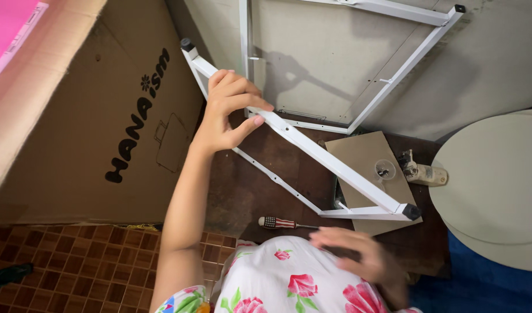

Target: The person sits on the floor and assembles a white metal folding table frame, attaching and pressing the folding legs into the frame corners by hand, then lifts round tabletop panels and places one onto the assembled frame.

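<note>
My left hand point(228, 110) grips the white metal tube frame point(330, 162) near its upper end, fingers curled over the bar. The frame runs diagonally from a black end cap at the top left down to another black cap at the lower right. My right hand point(361, 255) hovers blurred low in the view, fingers spread, holding nothing, just right of a screwdriver point(280, 222) with a red-and-white striped handle that lies on the dark floor. A second white frame point(393, 69) rests against the pale board behind.
A large brown cardboard box point(104, 127) fills the left side. A small cardboard sheet point(367, 156) carries a clear cup of small hardware. A small bottle point(425, 173) lies beside a round pale tabletop point(498, 185). Brown tiles point(75, 266) cover the lower left.
</note>
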